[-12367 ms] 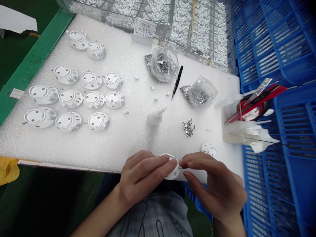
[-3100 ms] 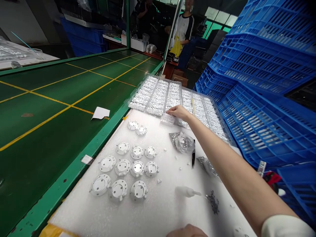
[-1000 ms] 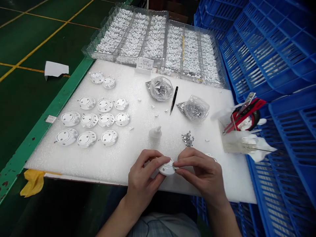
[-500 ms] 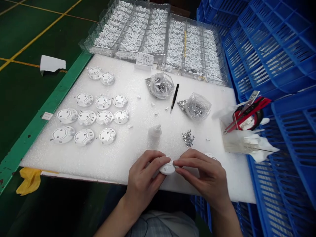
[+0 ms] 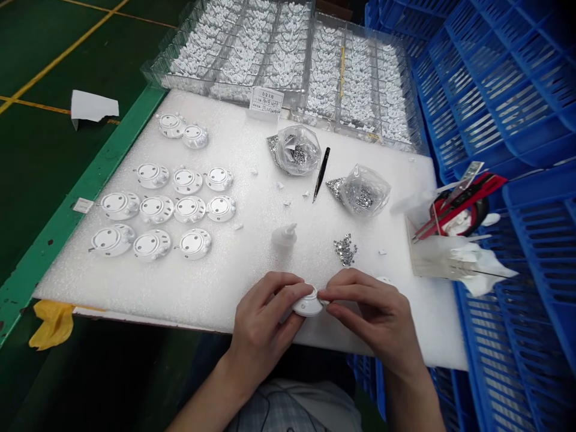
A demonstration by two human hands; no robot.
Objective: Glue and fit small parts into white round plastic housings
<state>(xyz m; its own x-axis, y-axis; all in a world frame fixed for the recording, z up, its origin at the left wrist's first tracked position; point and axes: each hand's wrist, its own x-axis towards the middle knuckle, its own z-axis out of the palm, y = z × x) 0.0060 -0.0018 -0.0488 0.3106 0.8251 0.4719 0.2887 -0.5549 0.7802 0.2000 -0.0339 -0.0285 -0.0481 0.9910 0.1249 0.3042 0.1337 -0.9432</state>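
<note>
My left hand (image 5: 265, 324) grips a small round white plastic part (image 5: 308, 306) over the front edge of the white foam board (image 5: 243, 258). My right hand (image 5: 373, 318) meets it from the right, thumb and forefinger pinched against the part's right edge; what they pinch is too small to make out. Another white part (image 5: 386, 280) peeks out just behind my right hand. A small heap of silver bits (image 5: 345, 249) and a white dropper bottle (image 5: 284, 235) lie just beyond my hands.
Several finished white round parts (image 5: 173, 207) sit in rows at the left. Two plastic bags of silver bits (image 5: 297, 150), (image 5: 363, 191) flank black tweezers (image 5: 321, 174). Clear compartment trays (image 5: 288, 54) line the back. Blue crates (image 5: 504, 84) stand at right, beside a tool box (image 5: 450, 234).
Both hands stay together on the white part. The view has shifted slightly, with hardly any movement of the fingers.
</note>
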